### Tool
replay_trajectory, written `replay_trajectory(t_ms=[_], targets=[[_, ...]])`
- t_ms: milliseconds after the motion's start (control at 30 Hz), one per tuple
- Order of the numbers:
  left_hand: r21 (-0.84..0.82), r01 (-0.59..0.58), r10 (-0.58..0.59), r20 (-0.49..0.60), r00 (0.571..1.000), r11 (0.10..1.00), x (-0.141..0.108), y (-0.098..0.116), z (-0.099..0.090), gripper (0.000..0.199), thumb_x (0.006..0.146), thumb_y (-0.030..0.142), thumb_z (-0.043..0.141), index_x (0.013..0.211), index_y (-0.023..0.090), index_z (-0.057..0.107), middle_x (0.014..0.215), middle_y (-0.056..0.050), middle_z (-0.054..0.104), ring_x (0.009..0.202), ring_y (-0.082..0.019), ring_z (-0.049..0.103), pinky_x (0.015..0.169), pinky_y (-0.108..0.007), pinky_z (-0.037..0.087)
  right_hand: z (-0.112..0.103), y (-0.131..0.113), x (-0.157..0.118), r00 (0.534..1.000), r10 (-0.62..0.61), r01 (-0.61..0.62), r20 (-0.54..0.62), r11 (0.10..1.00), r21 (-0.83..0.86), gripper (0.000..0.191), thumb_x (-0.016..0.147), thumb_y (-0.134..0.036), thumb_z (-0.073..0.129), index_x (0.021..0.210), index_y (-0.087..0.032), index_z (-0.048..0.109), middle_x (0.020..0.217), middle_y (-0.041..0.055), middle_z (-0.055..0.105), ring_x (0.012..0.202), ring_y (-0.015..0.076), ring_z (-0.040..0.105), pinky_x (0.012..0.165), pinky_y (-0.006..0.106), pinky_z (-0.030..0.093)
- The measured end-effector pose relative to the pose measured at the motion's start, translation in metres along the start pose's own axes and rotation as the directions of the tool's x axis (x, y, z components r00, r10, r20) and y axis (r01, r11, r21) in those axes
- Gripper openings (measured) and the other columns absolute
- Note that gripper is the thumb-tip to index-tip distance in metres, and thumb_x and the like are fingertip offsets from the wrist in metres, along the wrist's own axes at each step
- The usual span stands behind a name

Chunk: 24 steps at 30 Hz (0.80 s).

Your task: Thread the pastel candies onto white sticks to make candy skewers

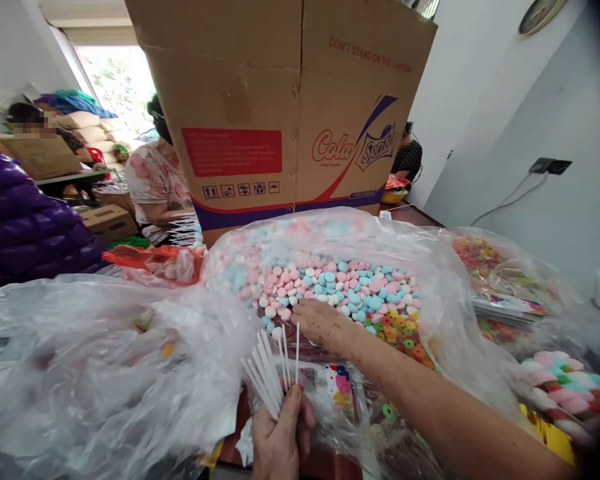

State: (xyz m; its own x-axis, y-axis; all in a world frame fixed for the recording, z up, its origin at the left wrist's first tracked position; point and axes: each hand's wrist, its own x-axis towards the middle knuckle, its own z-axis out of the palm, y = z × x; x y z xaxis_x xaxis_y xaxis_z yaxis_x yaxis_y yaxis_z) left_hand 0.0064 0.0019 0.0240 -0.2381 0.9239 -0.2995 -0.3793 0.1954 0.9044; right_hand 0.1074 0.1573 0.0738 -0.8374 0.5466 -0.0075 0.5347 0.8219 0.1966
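At lower centre, left hand (281, 430) closed round slim white plastic-looking sticks (263, 363); mid-frame, right hand (321, 323) curled at pink, blue, white button-shaped sweets (329, 277), hold hidden. Step seemingly picking sweets; next move calls for fingertip pinch.

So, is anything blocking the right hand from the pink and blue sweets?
Nothing visible does: the right hand is at the near edge of the pink and blue sweets, and the see-through plastic covers their far side.
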Motion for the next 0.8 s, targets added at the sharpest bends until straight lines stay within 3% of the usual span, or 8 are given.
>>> replay_trajectory(t_ms=[100, 200, 333, 433, 533, 633, 733, 800], targets=[[0.001, -0.036, 0.036, -0.017, 0.999, 0.999, 0.004, -0.007, 0.0, 0.06, 0.06, 0.074, 0.069, 0.053, 0.016, 0.056, 0.042, 0.003, 0.051, 0.025, -0.002, 0.029, 0.025, -0.016, 0.016, -0.009, -0.003, -0.003, 0.998, 0.054, -0.053, -0.044, 0.999, 0.01, 0.016, 0.087, -0.01, 0.051, 0.088, -0.01, 0.068, 0.093, 0.0137, 0.066, 0.095, 0.0275, 0.057, 0.084, 0.04, 0.046], [0.012, -0.031, 0.031, -0.024, 0.999, 0.999, 0.005, -0.009, 0.0, 0.059, 0.059, 0.075, 0.069, 0.055, 0.017, 0.056, 0.04, 0.003, 0.051, 0.024, -0.003, 0.029, 0.025, -0.017, 0.018, -0.01, -0.015, 0.011, 0.986, 0.034, -0.023, -0.163, 0.997, 0.07, 0.017, 0.09, -0.017, 0.051, 0.096, -0.012, 0.066, 0.099, 0.0119, 0.065, 0.097, 0.0258, 0.056, 0.088, 0.04, 0.045], [0.005, -0.058, 0.058, -0.049, 0.997, 0.998, 0.0, -0.001, 0.002, 0.055, 0.061, 0.069, 0.073, 0.064, 0.016, 0.059, 0.044, 0.003, 0.055, 0.025, -0.003, 0.033, 0.026, -0.015, 0.021, 0.003, -0.036, 0.04, 0.965, -0.035, 0.064, -0.261, 0.993, 0.101, 0.022, 0.09, -0.029, 0.055, 0.106, -0.016, 0.062, 0.114, 0.0089, 0.062, 0.105, 0.0248, 0.053, 0.092, 0.039, 0.044], [-0.028, -0.051, 0.049, -0.067, 0.997, 0.998, -0.003, 0.006, 0.004, 0.054, 0.06, 0.065, 0.076, 0.076, 0.016, 0.061, 0.044, 0.004, 0.056, 0.024, -0.004, 0.035, 0.026, -0.014, 0.022, 0.014, -0.038, 0.048, 0.968, -0.058, 0.083, -0.243, 0.992, 0.094, 0.019, 0.091, -0.031, 0.055, 0.102, -0.017, 0.062, 0.113, 0.0067, 0.063, 0.105, 0.0232, 0.054, 0.093, 0.037, 0.044], [-0.062, -0.031, 0.028, -0.056, 0.998, 0.998, -0.005, 0.009, 0.005, 0.053, 0.062, 0.062, 0.077, 0.081, 0.014, 0.061, 0.045, 0.005, 0.056, 0.025, -0.003, 0.036, 0.027, -0.012, 0.021, 0.021, -0.023, 0.033, 0.982, -0.058, 0.07, -0.177, 0.996, 0.06, 0.019, 0.095, -0.023, 0.047, 0.101, -0.015, 0.063, 0.105, 0.0086, 0.066, 0.098, 0.0218, 0.056, 0.089, 0.036, 0.045], [-0.031, -0.025, 0.025, 0.017, 1.0, 0.999, -0.002, 0.006, 0.002, 0.048, 0.067, 0.059, 0.075, 0.073, 0.014, 0.061, 0.046, 0.005, 0.056, 0.027, -0.003, 0.036, 0.028, -0.012, 0.022, 0.024, 0.0, 0.009, 0.987, -0.077, 0.082, -0.139, 0.996, 0.029, 0.018, 0.094, -0.014, 0.046, 0.096, -0.012, 0.065, 0.099, 0.0115, 0.066, 0.099, 0.0222, 0.055, 0.094, 0.038, 0.041], [0.075, -0.036, 0.028, 0.103, 0.994, 0.997, 0.002, 0.001, -0.001, 0.052, 0.07, 0.062, 0.07, 0.055, 0.014, 0.057, 0.039, 0.006, 0.048, 0.027, -0.002, 0.034, 0.028, -0.013, 0.022, 0.017, 0.017, -0.01, 0.99, -0.084, 0.099, -0.112, 0.987, 0.129, 0.014, 0.091, -0.014, 0.052, 0.091, -0.012, 0.066, 0.097, 0.012, 0.066, 0.104, 0.022, 0.054, 0.097, 0.038, 0.039], [0.122, -0.059, 0.042, 0.136, 0.99, 0.991, 0.003, -0.001, -0.002, 0.054, 0.07, 0.064, 0.069, 0.053, 0.014, 0.057, 0.039, 0.005, 0.047, 0.027, -0.002, 0.034, 0.027, -0.014, 0.021, 0.004, 0.023, -0.02, 0.992, -0.027, 0.059, -0.124, 0.963, 0.264, 0.013, 0.09, -0.016, 0.055, 0.095, -0.012, 0.067, 0.098, 0.0114, 0.067, 0.102, 0.021, 0.055, 0.095, 0.035, 0.04]])
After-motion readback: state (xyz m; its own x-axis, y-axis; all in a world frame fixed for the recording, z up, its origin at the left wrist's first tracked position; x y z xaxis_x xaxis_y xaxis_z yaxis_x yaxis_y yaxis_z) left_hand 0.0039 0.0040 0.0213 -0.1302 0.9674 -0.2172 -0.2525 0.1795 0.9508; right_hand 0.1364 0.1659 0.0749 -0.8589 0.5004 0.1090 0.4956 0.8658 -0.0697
